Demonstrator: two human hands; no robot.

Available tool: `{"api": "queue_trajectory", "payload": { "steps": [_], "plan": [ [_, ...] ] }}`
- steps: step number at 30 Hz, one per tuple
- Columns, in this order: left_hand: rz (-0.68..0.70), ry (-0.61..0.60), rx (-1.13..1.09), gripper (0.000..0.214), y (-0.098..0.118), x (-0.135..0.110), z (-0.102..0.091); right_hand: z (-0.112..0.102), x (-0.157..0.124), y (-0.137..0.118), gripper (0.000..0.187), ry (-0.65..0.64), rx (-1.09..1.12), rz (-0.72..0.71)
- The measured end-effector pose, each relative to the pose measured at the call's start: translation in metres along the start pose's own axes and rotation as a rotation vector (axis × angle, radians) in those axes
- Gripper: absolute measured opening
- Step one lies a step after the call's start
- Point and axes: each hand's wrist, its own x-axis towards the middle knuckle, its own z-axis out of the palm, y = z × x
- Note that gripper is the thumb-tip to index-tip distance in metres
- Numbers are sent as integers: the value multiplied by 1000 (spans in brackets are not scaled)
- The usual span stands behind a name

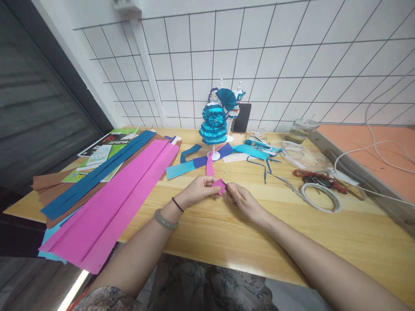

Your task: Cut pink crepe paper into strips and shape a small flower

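Observation:
A small folded piece of pink paper (219, 185) is pinched in the fingers of my left hand (205, 187). To its right, my right hand (241, 199) is closed on a thin dark tool (226, 186) whose tip meets the paper's edge; its exact kind is too small to make out. Just beyond my left hand lies a pink paper strip (210, 166). Behind it, a little figure in a pleated blue paper dress (213, 129) stands upright on a round white base (213, 155). Light blue (180, 169) and dark purple strips lie around that base.
Long pink paper sheets (113, 203) and a dark blue sheet (97, 175) cover the table's left side. At right lie a tape roll (320, 197), cords and tools. A glass cup (301, 131) stands farther back, and a phone (242, 118) leans on the tiled wall.

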Motion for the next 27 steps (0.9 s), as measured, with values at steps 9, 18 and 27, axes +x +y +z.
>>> {"api": "queue_trajectory", "payload": {
  "steps": [9,18,27],
  "plan": [
    [-9,6,-12,34,2,0,0,1,0,2,41,-9,14,-7],
    [-17,20,-15,30,9,-2,1,-1,0,2,41,-20,13,-3],
    [1,22,-32,29,8,-2,1,-1,0,-1,40,-28,6,-16]
  ]
}}
